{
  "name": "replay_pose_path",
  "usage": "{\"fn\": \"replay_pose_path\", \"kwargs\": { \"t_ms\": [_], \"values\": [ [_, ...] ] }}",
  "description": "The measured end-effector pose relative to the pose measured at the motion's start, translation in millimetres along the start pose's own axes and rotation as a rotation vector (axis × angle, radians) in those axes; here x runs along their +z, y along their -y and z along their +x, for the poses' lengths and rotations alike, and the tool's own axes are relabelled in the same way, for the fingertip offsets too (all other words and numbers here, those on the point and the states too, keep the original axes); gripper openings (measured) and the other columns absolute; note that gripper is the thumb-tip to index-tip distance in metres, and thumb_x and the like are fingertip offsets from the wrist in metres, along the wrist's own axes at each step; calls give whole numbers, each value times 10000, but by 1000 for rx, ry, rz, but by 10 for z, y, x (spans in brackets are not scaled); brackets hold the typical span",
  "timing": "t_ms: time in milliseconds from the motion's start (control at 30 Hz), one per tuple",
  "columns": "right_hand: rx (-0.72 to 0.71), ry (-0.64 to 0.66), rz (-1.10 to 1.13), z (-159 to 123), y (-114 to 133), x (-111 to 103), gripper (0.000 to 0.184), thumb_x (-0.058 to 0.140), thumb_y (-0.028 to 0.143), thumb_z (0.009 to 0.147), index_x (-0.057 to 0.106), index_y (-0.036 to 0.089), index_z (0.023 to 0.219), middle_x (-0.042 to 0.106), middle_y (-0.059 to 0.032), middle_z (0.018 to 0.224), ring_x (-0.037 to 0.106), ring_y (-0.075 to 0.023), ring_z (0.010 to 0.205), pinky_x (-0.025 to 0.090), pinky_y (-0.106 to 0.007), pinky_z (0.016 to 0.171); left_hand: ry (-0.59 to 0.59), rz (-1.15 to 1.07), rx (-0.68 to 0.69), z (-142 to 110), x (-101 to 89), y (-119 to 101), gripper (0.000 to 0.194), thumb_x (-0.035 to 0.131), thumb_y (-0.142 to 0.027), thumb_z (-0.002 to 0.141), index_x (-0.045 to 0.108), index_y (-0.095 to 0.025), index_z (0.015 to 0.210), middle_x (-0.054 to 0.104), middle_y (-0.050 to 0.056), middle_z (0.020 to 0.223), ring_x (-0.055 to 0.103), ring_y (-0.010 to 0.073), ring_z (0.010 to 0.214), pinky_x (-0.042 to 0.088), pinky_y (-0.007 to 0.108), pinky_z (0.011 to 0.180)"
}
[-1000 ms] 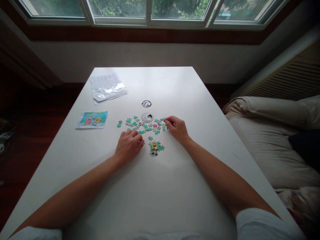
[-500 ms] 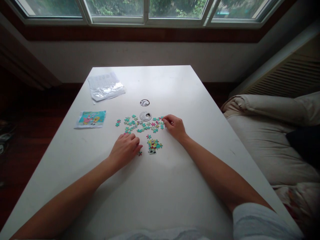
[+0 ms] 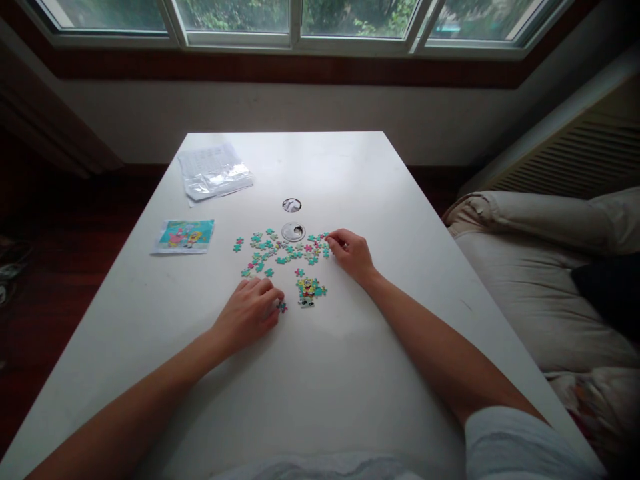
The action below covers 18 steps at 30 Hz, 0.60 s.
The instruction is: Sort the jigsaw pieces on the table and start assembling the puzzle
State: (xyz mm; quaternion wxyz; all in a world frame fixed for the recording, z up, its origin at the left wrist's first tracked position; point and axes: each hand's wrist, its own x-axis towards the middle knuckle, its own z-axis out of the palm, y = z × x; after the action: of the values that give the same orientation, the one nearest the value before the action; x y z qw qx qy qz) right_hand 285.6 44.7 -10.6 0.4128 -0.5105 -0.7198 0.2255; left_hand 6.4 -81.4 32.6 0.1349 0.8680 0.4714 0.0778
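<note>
Loose jigsaw puzzle pieces (image 3: 285,252), mostly teal with some pink and yellow, lie scattered over the middle of the white table. Nearer to me is a small joined section of puzzle (image 3: 308,292) showing a yellow cartoon figure. My left hand (image 3: 250,310) is curled left of that section, its fingertips closed at a small dark and pink puzzle piece (image 3: 283,307) on the tabletop. At the right end of the scattered pieces my right hand (image 3: 353,253) has thumb and forefinger pinched together; whatever is between them is too small to make out.
A picture packet (image 3: 184,237) lies at the left of the white table (image 3: 320,373), with a clear plastic bag and paper (image 3: 215,172) behind it. Two round metal fittings (image 3: 293,231) are set in the tabletop. A cushioned sofa (image 3: 530,287) stands at the right.
My left hand has drawn back towards me from the loose pieces, uncovering a few, and its fingertips have come to the small piece. My right hand stays in place.
</note>
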Motion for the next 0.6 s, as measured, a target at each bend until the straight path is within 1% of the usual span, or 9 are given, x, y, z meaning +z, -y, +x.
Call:
{"fn": "replay_pose_path", "kwargs": {
  "t_ms": [167, 233, 300, 367, 433, 500, 567, 600],
  "values": [
    [-6, 7, -2, 1, -21, -1, 202, 589, 335, 918, 728, 198, 865, 695, -35, 795, 574, -165, 701, 437, -288, 651, -44, 28, -43, -8, 68, -78, 89, 629, -304, 925, 640, -224, 963, 641, 48, 1010, 574, 229, 954, 411, 392, 866],
    [-11, 6, 4, -1, -25, 1, 199, 588, 330, 919, 728, 199, 866, 698, -36, 803, 575, -165, 701, 438, -291, 655, -68, 61, -61, -6, 93, -106, 163, 622, -365, 941, 625, -210, 891, 637, 54, 982, 571, 227, 920, 410, 391, 840],
    [-18, 5, 9, -4, -25, 1, 198, 585, 324, 922, 728, 200, 867, 700, -36, 810, 577, -164, 701, 440, -293, 660, -85, 88, -68, 0, 102, -114, 246, 576, -404, 972, 608, -205, 831, 631, 55, 939, 566, 222, 882, 407, 392, 822],
    [-22, 4, 8, -7, -25, 1, 197, 583, 323, 923, 726, 201, 865, 700, -35, 809, 578, -165, 703, 441, -294, 661, -89, 85, -66, 5, 92, -94, 263, 522, -378, 999, 601, -205, 816, 628, 52, 915, 564, 215, 864, 409, 390, 819],
    [-22, 7, 2, -9, -28, 1, 196, 584, 326, 922, 725, 202, 867, 697, -35, 804, 576, -166, 704, 441, -294, 658, -81, 44, -59, 7, 69, -50, 177, 517, -297, 989, 611, -210, 868, 634, 49, 932, 568, 210, 875, 417, 383, 831],
    [-29, 7, -3, -9, -33, 2, 198, 583, 328, 922, 724, 202, 865, 691, -33, 796, 572, -165, 701, 440, -293, 657, -64, -7, -38, 5, 45, -3, 79, 551, -218, 941, 625, -222, 969, 644, 46, 982, 575, 212, 916, 424, 380, 858],
    [-37, 9, -5, -6, -35, 4, 199, 582, 329, 922, 724, 203, 862, 682, -30, 783, 566, -163, 693, 440, -293, 660, -41, -30, -8, 4, 34, 27, 142, 584, -192, 899, 630, -236, 1027, 646, 45, 1015, 574, 219, 951, 427, 385, 883],
    [-39, 9, -5, -5, -36, 5, 201, 581, 330, 923, 724, 203, 862, 678, -28, 778, 564, -162, 690, 439, -293, 661, -32, -25, 2, 3, 35, 31, 132, 594, -203, 896, 632, -237, 1017, 645, 47, 1012, 571, 223, 953, 427, 389, 888]
  ]
}}
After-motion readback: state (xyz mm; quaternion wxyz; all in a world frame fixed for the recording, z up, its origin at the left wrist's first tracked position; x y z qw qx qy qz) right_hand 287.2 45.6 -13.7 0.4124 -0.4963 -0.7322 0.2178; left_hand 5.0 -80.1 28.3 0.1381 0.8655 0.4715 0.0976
